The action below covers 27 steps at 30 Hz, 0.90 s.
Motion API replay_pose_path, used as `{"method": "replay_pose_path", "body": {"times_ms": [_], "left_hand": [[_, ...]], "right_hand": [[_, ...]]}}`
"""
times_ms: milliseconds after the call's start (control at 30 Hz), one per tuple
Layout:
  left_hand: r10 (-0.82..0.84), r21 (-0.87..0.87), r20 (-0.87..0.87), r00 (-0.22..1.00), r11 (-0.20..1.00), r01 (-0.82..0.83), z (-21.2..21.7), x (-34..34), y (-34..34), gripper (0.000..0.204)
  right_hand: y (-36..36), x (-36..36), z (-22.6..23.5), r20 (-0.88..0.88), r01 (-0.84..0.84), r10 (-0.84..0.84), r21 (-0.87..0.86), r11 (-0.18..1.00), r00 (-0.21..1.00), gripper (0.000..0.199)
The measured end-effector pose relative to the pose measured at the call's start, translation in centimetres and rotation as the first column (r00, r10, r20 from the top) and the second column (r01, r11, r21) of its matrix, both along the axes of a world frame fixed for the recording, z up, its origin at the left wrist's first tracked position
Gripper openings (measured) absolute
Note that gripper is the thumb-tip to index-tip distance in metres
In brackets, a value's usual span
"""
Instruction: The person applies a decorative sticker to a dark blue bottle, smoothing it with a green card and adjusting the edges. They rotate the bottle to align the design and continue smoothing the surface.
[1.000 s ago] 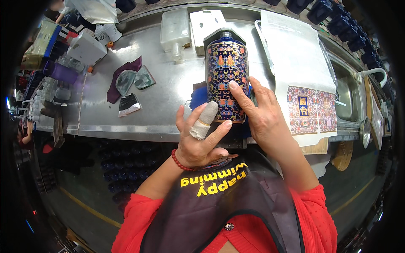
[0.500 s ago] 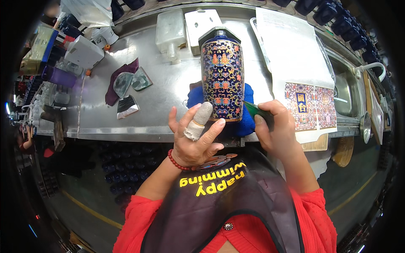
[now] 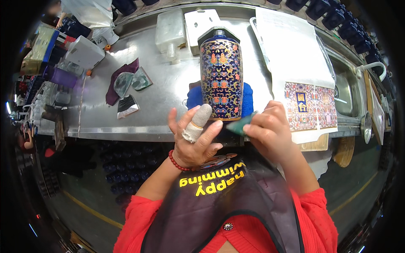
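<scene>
A dark blue bottle (image 3: 221, 80) with a colourful floral pattern lies with its neck pointing away from me. Under its near part is a blue cloth (image 3: 247, 99). My left hand (image 3: 192, 137) is at the bottle's near end, fingers spread, fingertips by or against its lower edge; a grey cover (image 3: 201, 114) wraps one finger. Between the fingers of my right hand (image 3: 272, 130) is a green scraper (image 3: 237, 126), slightly blurred. Its tip points left, just below the bottle's base at the right corner.
Right of the bottle lie a white sheet (image 3: 291, 50) and patterned decal sheets (image 3: 310, 107), beside a sink (image 3: 346, 95). Scraper-like pieces and a purple cloth (image 3: 114, 86) lie at left. A clear bottle (image 3: 170, 33) and white block (image 3: 200, 23) stand behind.
My right hand has brought the green scraper from the bottle's right side round to below its base, turning it leftward. The left hand and bottle have barely shifted.
</scene>
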<state>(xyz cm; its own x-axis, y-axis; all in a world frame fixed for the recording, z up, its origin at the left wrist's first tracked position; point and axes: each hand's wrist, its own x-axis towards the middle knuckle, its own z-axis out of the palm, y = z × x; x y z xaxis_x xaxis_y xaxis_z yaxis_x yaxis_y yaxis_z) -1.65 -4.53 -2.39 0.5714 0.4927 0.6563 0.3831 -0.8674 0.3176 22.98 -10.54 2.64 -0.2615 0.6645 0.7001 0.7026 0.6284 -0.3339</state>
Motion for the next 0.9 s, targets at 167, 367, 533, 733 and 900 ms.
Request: {"method": "replay_pose_path", "body": {"times_ms": [167,367,533,733,900], "left_hand": [[-0.003,0.062,-0.065,0.998,0.998,0.007,0.4,0.0,-0.6,0.034],[0.094,0.094,-0.114,0.989,0.992,-0.083,0.8,0.9,-0.7,0.034],[0.104,0.096,-0.092,0.99,0.991,-0.095,0.9,0.9,-0.6,0.034],[0.112,0.043,-0.07,0.991,0.993,-0.109,0.2,0.6,-0.7,0.036],[0.083,0.039,-0.031,0.996,0.996,-0.082,0.1,0.3,-0.4,0.038]], "right_hand": [[0.3,0.6,0.5,-0.057,-0.083,0.076,-0.113,0.99,0.995,0.025],[0.0,1.3,-0.5,-0.366,-0.054,-0.104,-0.396,0.916,0.925,0.019],[-0.5,1.0,-0.5,-0.489,-0.1,-0.225,-0.553,0.827,0.843,0.02],[0.5,0.8,-1.1,-0.449,-0.009,-0.266,-0.523,0.853,0.853,0.02],[0.4,0.8,-1.3,0.115,-0.092,0.103,-0.098,0.991,0.988,0.044]]}}
